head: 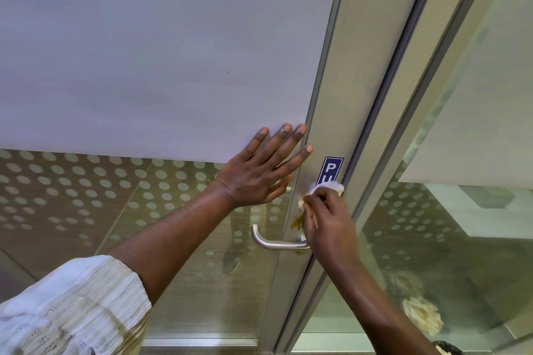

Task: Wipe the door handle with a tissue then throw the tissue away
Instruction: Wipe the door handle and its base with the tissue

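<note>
A silver lever door handle (274,243) juts left from the metal door frame (340,81). My right hand (328,219) is closed around a crumpled white tissue (328,188) and presses it on the frame just above the handle's base, over the lower part of a blue sign (331,168). A yellowish-brown smear (297,221) shows on the frame beside that hand. My left hand (259,173) lies flat with fingers spread on the door glass, left of the frame and above the handle.
The door glass (144,52) is frosted above and dotted below. A second glass panel (476,124) stands to the right of the frame. A dark object (445,348), possibly a bin, peeks in at the bottom right edge.
</note>
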Available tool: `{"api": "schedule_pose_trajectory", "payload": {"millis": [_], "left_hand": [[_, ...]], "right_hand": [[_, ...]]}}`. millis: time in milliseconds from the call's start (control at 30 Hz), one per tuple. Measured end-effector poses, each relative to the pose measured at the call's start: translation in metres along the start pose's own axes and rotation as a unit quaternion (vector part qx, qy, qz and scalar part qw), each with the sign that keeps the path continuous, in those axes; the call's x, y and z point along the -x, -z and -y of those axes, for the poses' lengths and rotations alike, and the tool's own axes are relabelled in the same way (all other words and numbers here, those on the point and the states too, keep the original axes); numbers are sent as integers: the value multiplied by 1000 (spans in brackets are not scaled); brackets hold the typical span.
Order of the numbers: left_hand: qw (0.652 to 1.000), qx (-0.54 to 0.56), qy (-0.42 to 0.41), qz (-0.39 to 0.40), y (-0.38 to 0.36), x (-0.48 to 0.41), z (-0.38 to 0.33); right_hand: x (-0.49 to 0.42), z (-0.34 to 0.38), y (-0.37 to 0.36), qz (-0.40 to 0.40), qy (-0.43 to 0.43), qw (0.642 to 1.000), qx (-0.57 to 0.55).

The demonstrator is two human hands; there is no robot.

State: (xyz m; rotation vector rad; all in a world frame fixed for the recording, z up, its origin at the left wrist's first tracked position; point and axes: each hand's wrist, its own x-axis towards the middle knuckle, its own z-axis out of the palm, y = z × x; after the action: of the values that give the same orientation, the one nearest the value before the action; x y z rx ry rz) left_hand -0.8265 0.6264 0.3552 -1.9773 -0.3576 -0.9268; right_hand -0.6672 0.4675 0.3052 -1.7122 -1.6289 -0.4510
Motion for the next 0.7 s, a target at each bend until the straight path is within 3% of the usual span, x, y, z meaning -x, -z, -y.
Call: {"api": "schedule_pose_trajectory", "payload": {"millis": [167, 467, 700], "left_hand": [[1000, -6, -5, 7, 0, 1, 0], [1000, -5, -1, 8, 0, 0, 0], [1000, -5, 0, 6, 1, 1, 0]], "right_hand": [[23, -13, 1, 90, 0, 996, 4], [21, -16, 4, 187, 120, 973, 59], [5, -30, 24, 182, 144, 971, 62]]}}
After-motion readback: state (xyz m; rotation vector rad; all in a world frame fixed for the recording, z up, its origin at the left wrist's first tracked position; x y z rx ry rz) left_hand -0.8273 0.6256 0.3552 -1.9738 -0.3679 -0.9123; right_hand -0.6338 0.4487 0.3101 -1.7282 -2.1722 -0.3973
